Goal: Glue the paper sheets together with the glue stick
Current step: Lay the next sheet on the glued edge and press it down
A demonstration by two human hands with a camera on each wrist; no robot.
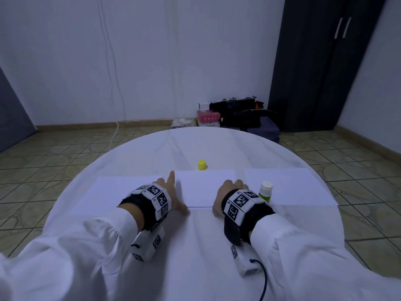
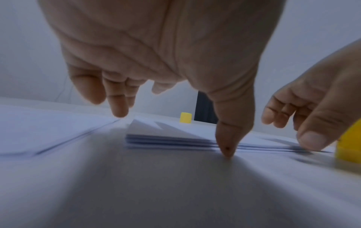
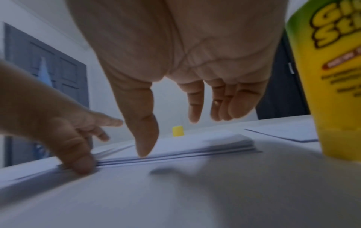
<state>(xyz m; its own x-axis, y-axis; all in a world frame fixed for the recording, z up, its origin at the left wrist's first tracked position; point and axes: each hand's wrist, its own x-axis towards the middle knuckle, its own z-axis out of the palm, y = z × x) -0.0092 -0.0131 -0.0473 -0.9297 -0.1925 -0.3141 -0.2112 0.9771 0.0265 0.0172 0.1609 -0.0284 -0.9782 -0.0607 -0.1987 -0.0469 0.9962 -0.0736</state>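
Thumbs of the left hand (image 1: 171, 197) and right hand (image 1: 225, 193) touch the near edge of the centre paper stack (image 1: 206, 187), fingers loosely spread, pinching nothing. Just right stands the uncapped glue stick (image 1: 265, 191); single sheets (image 1: 121, 190) flank it, yellow cap (image 1: 202, 165) beyond.

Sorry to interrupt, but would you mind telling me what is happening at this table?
A person is working with paper and glue at a round white table. Both thumbs sit at the near edge of a small paper stack, the left hand at its left side and the right hand at its right. The glue stick stands uncapped beside the right hand, with its yellow cap behind the stack. Single sheets lie on either side.
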